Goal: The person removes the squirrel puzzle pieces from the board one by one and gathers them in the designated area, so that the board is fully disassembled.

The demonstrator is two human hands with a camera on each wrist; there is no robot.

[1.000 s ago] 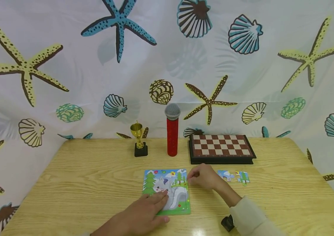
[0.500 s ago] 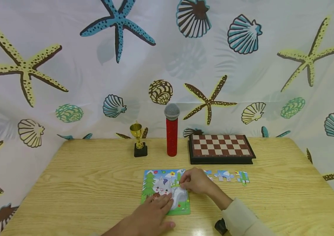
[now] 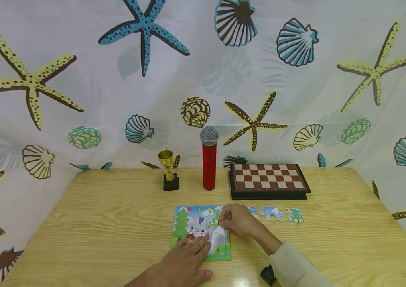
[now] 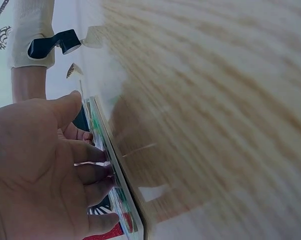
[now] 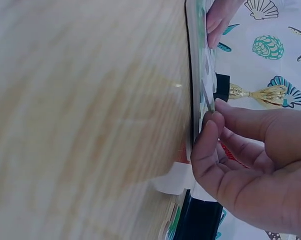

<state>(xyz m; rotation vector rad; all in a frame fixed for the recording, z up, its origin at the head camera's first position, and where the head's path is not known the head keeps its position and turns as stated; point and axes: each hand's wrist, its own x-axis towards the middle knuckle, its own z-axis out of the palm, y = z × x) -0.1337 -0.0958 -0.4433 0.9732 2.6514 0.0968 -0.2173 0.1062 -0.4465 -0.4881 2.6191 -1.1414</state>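
Note:
A squirrel jigsaw puzzle [image 3: 197, 221] with green trees lies flat in its frame on the wooden table. Across its lower part rests my left hand [image 3: 185, 259], fingers extended and fingertips on the picture; in the left wrist view those fingers [image 4: 95, 172] lie over the board's edge. My right hand [image 3: 239, 219] is above the puzzle's right side. Between thumb and forefinger it pinches a thin puzzle piece [image 5: 207, 95], which tilts up from the board in the right wrist view. The fingers hide part of the puzzle's upper right area.
Loose puzzle pieces [image 3: 272, 213] lie in a row right of the puzzle, one partly behind my right hand. Behind stand a gold trophy cup [image 3: 167, 159], a red microphone [image 3: 209, 167] and a chessboard box [image 3: 269, 179]. A shell-and-starfish cloth [image 3: 174, 91] hangs at the back.
My right hand has moved left from beside the puzzle's right edge to over its right side, then stayed nearly still. My left hand has slid slightly right.

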